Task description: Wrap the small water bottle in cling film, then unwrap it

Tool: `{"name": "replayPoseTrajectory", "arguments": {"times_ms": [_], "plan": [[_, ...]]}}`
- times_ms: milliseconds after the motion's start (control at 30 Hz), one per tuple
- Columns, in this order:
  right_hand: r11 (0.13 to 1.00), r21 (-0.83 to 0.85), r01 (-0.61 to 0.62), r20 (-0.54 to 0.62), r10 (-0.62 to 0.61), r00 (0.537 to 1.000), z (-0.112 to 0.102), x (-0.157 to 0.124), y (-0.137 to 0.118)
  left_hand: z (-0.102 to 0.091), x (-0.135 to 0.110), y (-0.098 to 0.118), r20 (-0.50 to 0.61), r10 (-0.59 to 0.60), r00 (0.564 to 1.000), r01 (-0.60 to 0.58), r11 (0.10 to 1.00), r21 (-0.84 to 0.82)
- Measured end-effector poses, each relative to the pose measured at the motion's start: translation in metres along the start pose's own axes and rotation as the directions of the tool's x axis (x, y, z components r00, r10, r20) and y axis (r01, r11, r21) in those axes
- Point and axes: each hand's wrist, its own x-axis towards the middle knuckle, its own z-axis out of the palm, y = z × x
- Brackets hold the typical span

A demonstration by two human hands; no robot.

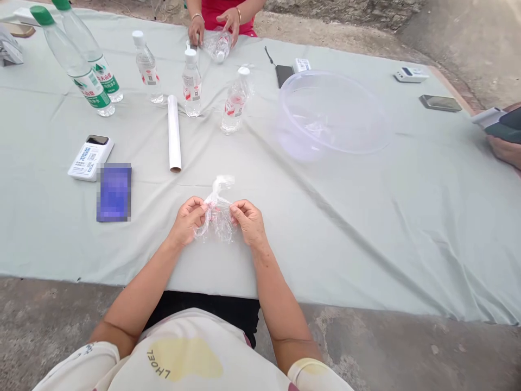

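A crumpled piece of clear plastic film (217, 214) is pinched between both my hands just above the pale green cloth (345, 228). My left hand (188, 220) grips its left side with closed fingers. My right hand (249, 220) grips its right side the same way. A twisted end of the film sticks up and away from me. A white roll of film (174, 132) lies on the cloth beyond my hands.
Several water bottles (191, 82) stand at the far left and centre. A clear plastic basin (331, 111) sits at the far right. A white device (90, 157) and a blurred blue card (114, 191) lie left. Another person's hands (215, 24) hold a bottle across the table.
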Motion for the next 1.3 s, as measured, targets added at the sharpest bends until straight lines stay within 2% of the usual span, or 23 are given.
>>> {"name": "replayPoseTrajectory", "arguments": {"times_ms": [100,233,367,433,467,500,533,567,600,633,667,700,767,800,867,1000,1067,1100,1167,1233,1267,1300], "plan": [[0.998,0.066,0.007,-0.09,-0.001,0.996,-0.008,0.005,-0.001,-0.006,0.005,0.004,-0.109,-0.043,0.993,0.027,0.99,-0.141],[0.983,0.166,-0.072,-0.116,0.092,0.989,-0.017,0.007,-0.003,-0.01,0.008,0.009,-0.189,-0.052,0.981,0.013,0.979,-0.204],[0.969,0.233,-0.084,-0.188,0.129,0.974,-0.023,0.008,-0.006,-0.009,0.007,0.01,-0.193,-0.018,0.981,-0.01,0.989,-0.146],[0.968,0.244,-0.061,-0.231,0.119,0.966,-0.025,0.008,-0.009,-0.009,0.007,0.009,-0.263,0.02,0.965,-0.042,0.996,-0.079],[0.969,0.239,-0.06,-0.24,0.118,0.963,-0.027,0.008,-0.011,-0.01,0.007,0.008,-0.328,0.078,0.942,-0.091,0.995,-0.026],[0.971,0.229,-0.067,-0.238,0.123,0.963,-0.028,0.009,-0.012,-0.01,0.007,0.008,-0.404,0.179,0.897,-0.173,0.984,0.053],[0.973,0.215,-0.083,-0.226,0.132,0.965,-0.028,0.009,-0.013,-0.009,0.006,0.009,-0.475,0.325,0.818,-0.28,0.946,0.166],[0.974,0.2,-0.103,-0.21,0.145,0.967,-0.028,0.009,-0.014,-0.008,0.005,0.01,-0.509,0.493,0.706,-0.389,0.87,0.304],[0.975,0.185,-0.123,-0.188,0.158,0.969,-0.028,0.009,-0.015,-0.005,0.002,0.011,-0.488,0.645,0.588,-0.471,0.764,0.442],[0.976,0.167,-0.143,-0.16,0.17,0.972,-0.028,0.009,-0.015,-0.001,0.0,0.013,-0.417,0.75,0.514,-0.511,0.658,0.554],[0.976,0.146,-0.158,-0.129,0.178,0.976,-0.027,0.009,-0.015,0.003,-0.003,0.014,-0.308,0.802,0.512,-0.518,0.574,0.634],[0.978,0.125,-0.166,-0.102,0.179,0.979,-0.027,0.008,-0.016,0.009,-0.005,0.015,-0.173,0.798,0.578,-0.507,0.517,0.689],[0.983,0.077,-0.166,-0.052,0.17,0.984,-0.027,0.006,-0.017,0.018,-0.006,0.014,0.108,0.625,0.773,-0.466,0.445,0.765],[0.985,0.051,-0.163,-0.029,0.165,0.986,-0.028,0.005,-0.017,0.021,-0.005,0.012,0.2,0.509,0.837,-0.439,0.407,0.801],[0.987,0.0,-0.162,0.043,0.162,0.986,-0.033,0.001,-0.021,0.023,0.003,0.007,0.261,0.357,0.897,-0.384,0.336,0.86],[0.983,-0.117,-0.145,0.263,0.171,0.949,-0.054,-0.006,-0.028,0.012,0.016,0.001,0.213,0.283,0.935,-0.301,0.319,0.898],[0.987,-0.134,-0.094,0.271,0.127,0.954,-0.066,-0.005,-0.029,0.006,0.015,0.001,0.222,0.265,0.938,-0.301,0.314,0.9],[0.992,-0.111,-0.063,0.209,0.085,0.974,-0.071,-0.004,-0.028,0.005,0.013,0.002,0.232,0.249,0.94,-0.303,0.303,0.903],[1.0,-0.025,-0.005,-0.015,0.005,1.0,-0.076,-0.001,-0.026,0.004,0.007,0.003,0.269,0.202,0.942,-0.318,0.277,0.907],[1.0,0.031,0.007,-0.201,-0.001,0.98,-0.074,0.003,-0.023,0.006,0.002,0.001,0.31,0.173,0.935,-0.348,0.266,0.899],[1.0,0.02,-0.014,-0.223,0.018,0.975,-0.07,0.004,-0.021,0.008,0.0,0.0,0.329,0.171,0.929,-0.366,0.267,0.892],[0.998,-0.022,-0.052,-0.193,0.047,0.98,-0.064,0.005,-0.02,0.01,-0.002,-0.002,0.345,0.179,0.921,-0.383,0.269,0.884]]}}
